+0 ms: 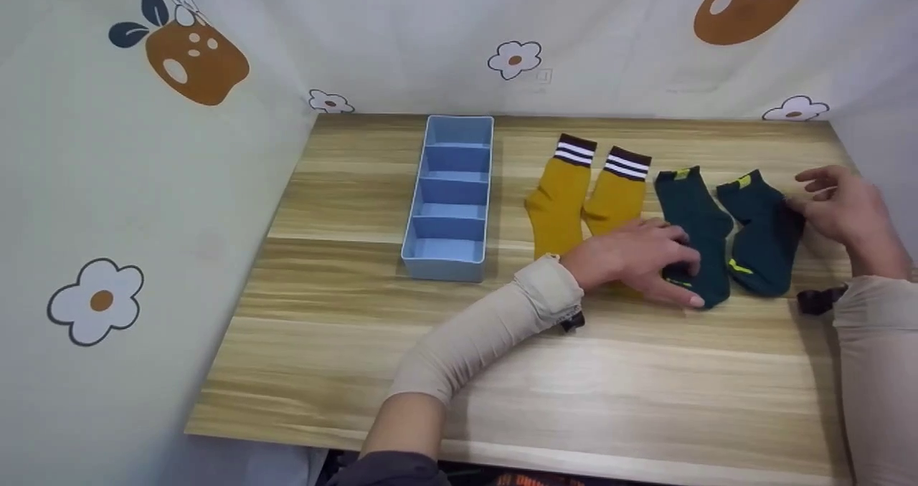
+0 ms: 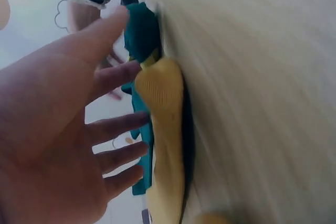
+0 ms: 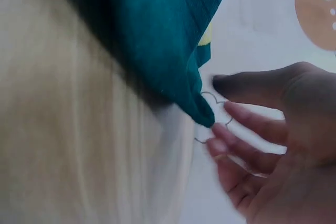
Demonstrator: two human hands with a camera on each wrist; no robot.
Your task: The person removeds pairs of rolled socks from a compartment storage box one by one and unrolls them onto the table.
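Observation:
Two dark green socks with yellow marks lie side by side on the right: one left green sock [image 1: 699,217] and one right green sock [image 1: 764,246]. My left hand [image 1: 638,256] reaches over the left green sock's lower half, fingers spread and palm empty in the left wrist view. Its wrist and back cover the lower part of the nearer mustard sock [image 1: 618,199]. A second mustard sock [image 1: 564,192] with a striped cuff lies further left. At the right green sock's outer edge is my right hand [image 1: 850,210], fingers loosely bent, thumb and fingertips apart in the right wrist view.
A blue box [image 1: 445,269] with several compartments in a row stands left of the socks. All lie on a wood-grain table [image 1: 323,357]. Patterned cloth walls [image 1: 430,41] rise behind the table and along its left side.

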